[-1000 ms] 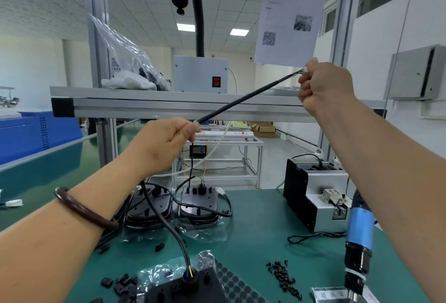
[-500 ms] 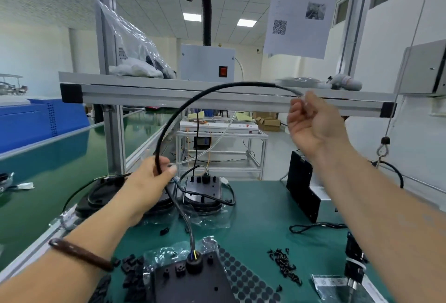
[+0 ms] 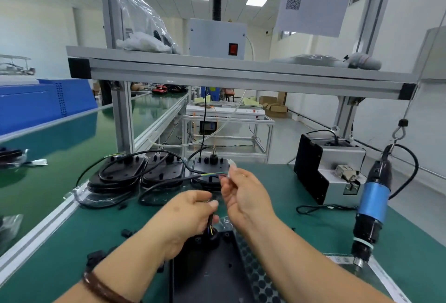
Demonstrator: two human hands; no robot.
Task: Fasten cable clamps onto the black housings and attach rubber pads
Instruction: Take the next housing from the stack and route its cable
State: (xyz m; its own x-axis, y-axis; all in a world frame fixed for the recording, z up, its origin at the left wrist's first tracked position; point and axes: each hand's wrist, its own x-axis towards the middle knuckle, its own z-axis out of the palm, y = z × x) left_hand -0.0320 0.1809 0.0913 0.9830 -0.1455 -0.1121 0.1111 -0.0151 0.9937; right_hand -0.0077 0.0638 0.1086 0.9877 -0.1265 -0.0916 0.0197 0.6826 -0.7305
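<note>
A black housing (image 3: 212, 269) lies on the green mat right in front of me. Its black cable (image 3: 169, 183) loops out to the left over the table. My left hand (image 3: 190, 215) grips that cable just above the spot where it enters the housing. My right hand (image 3: 243, 194) pinches the cable's far end, where coloured wires meet a small white connector (image 3: 232, 165). A sheet of round black rubber pads (image 3: 255, 271) lies under my right forearm. Small black cable clamps (image 3: 126, 232) are scattered to the left of the housing.
Three finished housings (image 3: 159, 172) with coiled cables stand at the back of the table. A blue electric screwdriver (image 3: 371, 208) hangs at the right, in front of a grey screw feeder (image 3: 333, 170). An aluminium shelf (image 3: 217, 71) crosses overhead.
Both hands have come down from shelf height to just above the housing. The cable, stretched taut then arched between them, now trails on the table. My view has tilted down.
</note>
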